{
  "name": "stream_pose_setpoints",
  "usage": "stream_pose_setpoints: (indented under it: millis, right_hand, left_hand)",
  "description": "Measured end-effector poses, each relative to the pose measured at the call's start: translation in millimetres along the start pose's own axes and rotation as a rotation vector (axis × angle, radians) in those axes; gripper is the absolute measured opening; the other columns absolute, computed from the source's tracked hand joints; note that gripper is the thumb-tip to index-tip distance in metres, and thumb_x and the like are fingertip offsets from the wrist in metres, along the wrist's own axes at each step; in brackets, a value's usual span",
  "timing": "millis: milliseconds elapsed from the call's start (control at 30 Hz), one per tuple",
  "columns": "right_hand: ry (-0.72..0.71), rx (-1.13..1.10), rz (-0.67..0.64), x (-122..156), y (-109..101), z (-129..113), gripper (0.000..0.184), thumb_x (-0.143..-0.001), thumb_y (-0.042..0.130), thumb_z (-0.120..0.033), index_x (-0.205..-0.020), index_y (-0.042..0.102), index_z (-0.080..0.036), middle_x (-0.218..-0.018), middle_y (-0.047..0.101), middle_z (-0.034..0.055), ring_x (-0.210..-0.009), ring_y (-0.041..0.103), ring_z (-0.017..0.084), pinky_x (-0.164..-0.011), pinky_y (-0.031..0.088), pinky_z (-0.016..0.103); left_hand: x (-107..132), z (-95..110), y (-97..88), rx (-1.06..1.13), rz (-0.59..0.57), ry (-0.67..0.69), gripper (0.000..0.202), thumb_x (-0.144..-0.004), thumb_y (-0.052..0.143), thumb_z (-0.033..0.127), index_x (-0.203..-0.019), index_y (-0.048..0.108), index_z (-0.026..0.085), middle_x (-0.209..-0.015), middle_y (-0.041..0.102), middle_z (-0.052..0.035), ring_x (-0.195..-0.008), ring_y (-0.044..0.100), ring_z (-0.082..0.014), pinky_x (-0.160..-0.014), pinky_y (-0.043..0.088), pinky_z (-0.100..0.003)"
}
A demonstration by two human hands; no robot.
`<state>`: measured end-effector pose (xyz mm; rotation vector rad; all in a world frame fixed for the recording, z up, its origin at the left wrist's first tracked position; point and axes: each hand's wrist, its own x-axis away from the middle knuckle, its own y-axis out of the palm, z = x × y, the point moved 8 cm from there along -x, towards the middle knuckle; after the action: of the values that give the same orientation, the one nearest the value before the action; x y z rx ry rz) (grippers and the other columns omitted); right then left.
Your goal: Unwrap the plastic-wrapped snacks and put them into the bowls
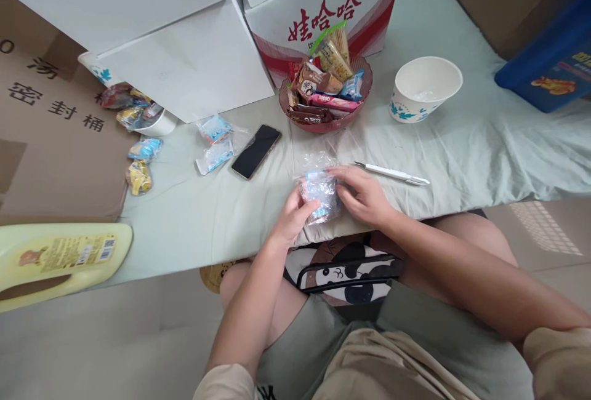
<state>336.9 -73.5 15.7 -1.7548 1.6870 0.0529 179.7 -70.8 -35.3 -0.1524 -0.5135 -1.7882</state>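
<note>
Both my hands hold a small clear plastic packet with blue print (pixel 320 194) at the near edge of a pale green cloth-covered surface (pixel 194 215). My left hand (pixel 295 214) grips the packet's left side with fingers curled. My right hand (pixel 362 194) closes over its right side, fingers pressed on top. A crumpled clear wrapper (pixel 318 160) lies just behind the packet.
A red bowl of snack packets (pixel 327 95) stands behind, beside a white paper cup (pixel 423 87). A white pen-like tool (pixel 392 173), a black phone (pixel 256 151), loose packets (pixel 215 141), white cartons (pixel 184 49), a yellow bottle (pixel 60 261) and a blue box (pixel 549 61) surround.
</note>
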Motion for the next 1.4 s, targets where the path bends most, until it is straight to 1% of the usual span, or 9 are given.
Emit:
stream_pose_setpoints:
  millis: [133, 267, 367, 500, 667, 767, 967, 1233, 1400]
  right_hand:
    - [-0.021, 0.004, -0.029, 1, 2, -5, 0.044, -0.093, 0.052, -0.023, -0.136, 0.055, -0.026, -0.128, 0.068, 0.0104, -0.115, 0.066, 0.027, -0.099, 0.054, 0.049]
    - [-0.021, 0.017, -0.014, 2, -2, -8, 0.048, -0.092, 0.058, -0.033, -0.139, 0.051, -0.023, -0.134, 0.065, 0.0137, -0.119, 0.064, 0.029, -0.100, 0.053, 0.048]
    - [-0.002, 0.040, 0.013, 3, -6, -7, 0.042, -0.092, 0.060, -0.036, -0.131, 0.057, -0.022, -0.125, 0.069, 0.0124, -0.112, 0.067, 0.028, -0.096, 0.055, 0.046]
    - [0.031, 0.064, 0.114, 3, -15, -5, 0.019, -0.095, 0.053, -0.028, -0.105, 0.068, -0.023, -0.100, 0.075, 0.0062, -0.092, 0.071, 0.023, -0.085, 0.058, 0.039]
    - [0.069, 0.089, 0.237, 4, -30, -4, 0.019, -0.095, 0.052, -0.025, -0.096, 0.071, -0.024, -0.092, 0.077, 0.0037, -0.084, 0.073, 0.022, -0.080, 0.059, 0.037]
    - [-0.016, 0.090, 0.188, 3, -28, -12, 0.021, -0.095, 0.051, -0.022, -0.099, 0.071, -0.024, -0.099, 0.078, 0.0050, -0.092, 0.074, 0.022, -0.083, 0.060, 0.039]
    - [-0.256, 0.167, -0.080, 8, -1, -26, 0.025, -0.092, 0.052, -0.017, -0.102, 0.073, -0.024, -0.112, 0.077, 0.0067, -0.119, 0.067, 0.027, -0.090, 0.055, 0.044]
    - [-0.327, 0.290, -0.127, 11, 9, -27, 0.038, -0.093, 0.051, -0.019, -0.126, 0.068, -0.023, -0.130, 0.070, 0.0076, -0.130, 0.059, 0.030, -0.091, 0.054, 0.048]
    - [-0.296, 0.288, -0.172, 12, 13, -25, 0.042, -0.093, 0.051, -0.021, -0.132, 0.065, -0.024, -0.134, 0.068, 0.0081, -0.131, 0.058, 0.030, -0.096, 0.053, 0.050]
  left_hand:
    - [0, 5, -2.3, -0.111, -0.004, 0.052, 0.053, -0.070, 0.081, 0.037, -0.118, 0.065, 0.020, -0.108, 0.070, -0.0057, -0.100, 0.064, -0.0225, -0.089, 0.049, -0.033]
    - [2, 11, 4.1, -0.294, -0.048, 0.112, 0.040, -0.073, 0.077, 0.031, -0.109, 0.065, 0.019, -0.098, 0.068, -0.0044, -0.093, 0.062, -0.0207, -0.086, 0.048, -0.032]
    - [4, 11, 6.3, -0.363, -0.062, 0.119, 0.039, -0.073, 0.075, 0.031, -0.108, 0.064, 0.018, -0.092, 0.065, -0.0035, -0.085, 0.060, -0.0192, -0.080, 0.048, -0.032]
    - [4, 10, 7.1, -0.358, -0.093, 0.132, 0.044, -0.072, 0.076, 0.034, -0.110, 0.062, 0.018, -0.094, 0.064, -0.0040, -0.084, 0.058, -0.0189, -0.080, 0.047, -0.031]
    - [2, 7, 7.8, -0.312, -0.122, 0.136, 0.046, -0.074, 0.076, 0.036, -0.115, 0.061, 0.020, -0.098, 0.065, -0.0040, -0.090, 0.060, -0.0206, -0.085, 0.048, -0.033]
    - [2, 8, 6.8, -0.277, -0.101, 0.140, 0.045, -0.076, 0.075, 0.034, -0.116, 0.062, 0.021, -0.103, 0.066, -0.0043, -0.096, 0.061, -0.0211, -0.090, 0.047, -0.033]
    - [2, 12, 6.7, -0.148, -0.042, 0.120, 0.045, -0.072, 0.077, 0.029, -0.114, 0.064, 0.021, -0.112, 0.068, -0.0052, -0.105, 0.062, -0.0220, -0.093, 0.048, -0.032]
    - [-2, 6, -3.0, 0.041, 0.066, 0.121, 0.052, -0.071, 0.080, 0.033, -0.119, 0.063, 0.024, -0.117, 0.071, -0.0039, -0.109, 0.064, -0.0205, -0.097, 0.048, -0.032]
    - [-3, 5, -5.7, 0.086, 0.105, 0.093, 0.059, -0.069, 0.083, 0.038, -0.121, 0.061, 0.024, -0.121, 0.071, -0.0056, -0.115, 0.065, -0.0234, -0.100, 0.049, -0.037]
